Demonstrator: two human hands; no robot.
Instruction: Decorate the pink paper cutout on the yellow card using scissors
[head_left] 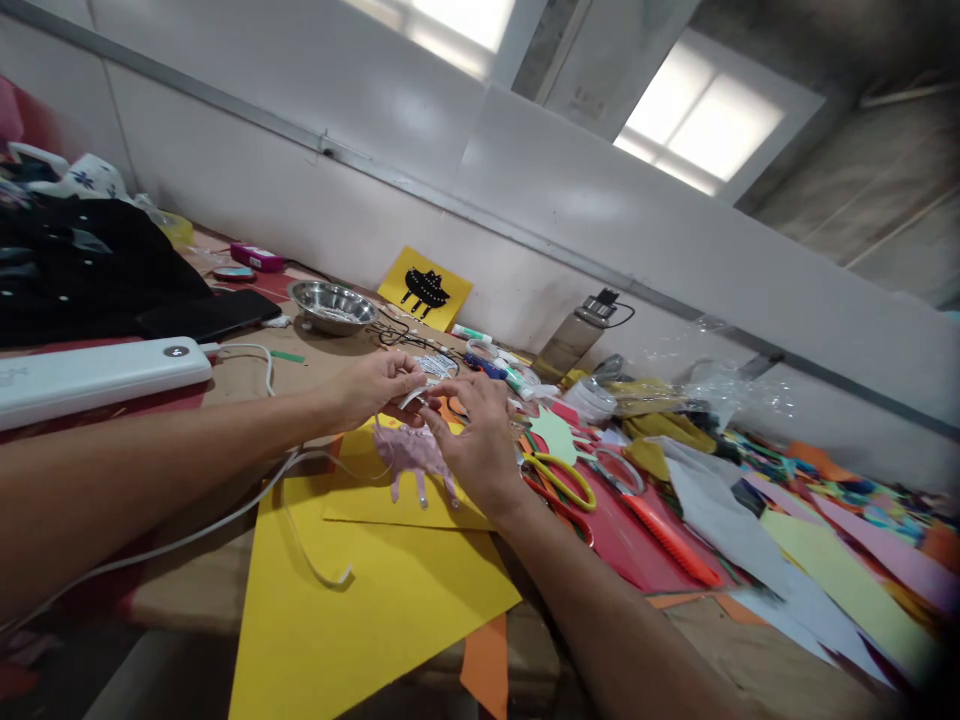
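Observation:
A narrow white strip [412, 396] is pinched between the fingertips of my left hand [379, 392], in the middle of the view. My right hand [480, 430] meets it there, its thumb and fingers closed round the strip's other side. Below the hands, a pink cut-out [414, 462] with legs and shiny dots lies on a yellow card [457, 514], partly covered by my right hand. The card rests over a larger yellow sheet [360, 620]. A thin pale strand [319, 575] with a curled end crosses that sheet.
Yellow-handled scissors [574, 480] and an orange cutter [667, 535] lie on the right, near paper scraps [840, 570]. A steel bowl [334, 306], a decorated yellow card [424, 288] and a bottle [574, 335] stand behind. A white power bank [105, 375] with cable sits left.

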